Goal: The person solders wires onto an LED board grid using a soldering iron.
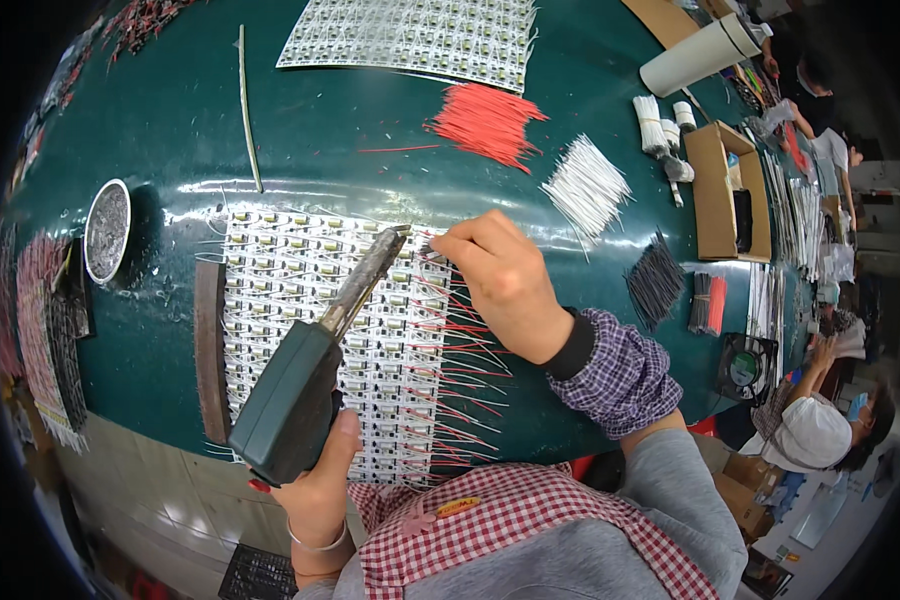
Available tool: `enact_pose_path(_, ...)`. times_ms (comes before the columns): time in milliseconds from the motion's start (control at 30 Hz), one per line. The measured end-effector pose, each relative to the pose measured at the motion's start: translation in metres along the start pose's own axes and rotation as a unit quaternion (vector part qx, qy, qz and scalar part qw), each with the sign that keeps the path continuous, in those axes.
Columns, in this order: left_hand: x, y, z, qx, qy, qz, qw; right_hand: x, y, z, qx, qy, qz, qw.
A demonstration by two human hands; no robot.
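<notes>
My left hand [320, 480] grips the dark green handle of a soldering iron [310, 370]; its metal tip reaches up to the right, ending at the upper right part of a white panel of small circuit boards [300, 300] lying on the green table [170, 130]. My right hand [505, 280] pinches a thin red wire [438, 262] at that same spot, right beside the iron's tip. Several red wires [460, 370] stick out from the panel's right side, attached row after row.
Loose bundles lie further back: red wires [485, 120], white wires [585, 185], black wires [655, 280]. Another board panel [410, 35] rests at the far edge. A round metal tin [107, 228] sits left, a cardboard box [725, 190] right. Other people work at the far right.
</notes>
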State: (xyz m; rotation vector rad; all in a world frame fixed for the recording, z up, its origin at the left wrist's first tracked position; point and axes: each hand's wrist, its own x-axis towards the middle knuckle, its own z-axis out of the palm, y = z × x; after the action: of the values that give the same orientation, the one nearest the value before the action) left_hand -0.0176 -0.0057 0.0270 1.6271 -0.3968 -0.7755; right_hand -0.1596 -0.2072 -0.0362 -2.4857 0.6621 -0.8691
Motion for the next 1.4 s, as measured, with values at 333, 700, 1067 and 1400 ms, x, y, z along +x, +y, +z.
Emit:
enact_pose_path(333,0.011,-0.020,-0.002,0.078,-0.010,-0.068,0.995,-0.002,0.000,0.016,-0.046,-0.013,-0.003,0.999)
enact_pose_path(700,0.015,-0.017,0.004,0.125,-0.051,0.025,0.991,-0.001,-0.003,0.015,-0.042,-0.018,-0.001,0.999)
enact_pose_path(1067,0.021,-0.006,0.015,0.173,-0.075,0.058,0.980,0.000,-0.004,0.017,-0.054,-0.011,-0.013,0.998)
enact_pose_path(1400,0.019,-0.003,0.015,0.171,-0.070,0.072,0.980,-0.001,-0.003,0.017,-0.074,-0.021,-0.020,0.997)
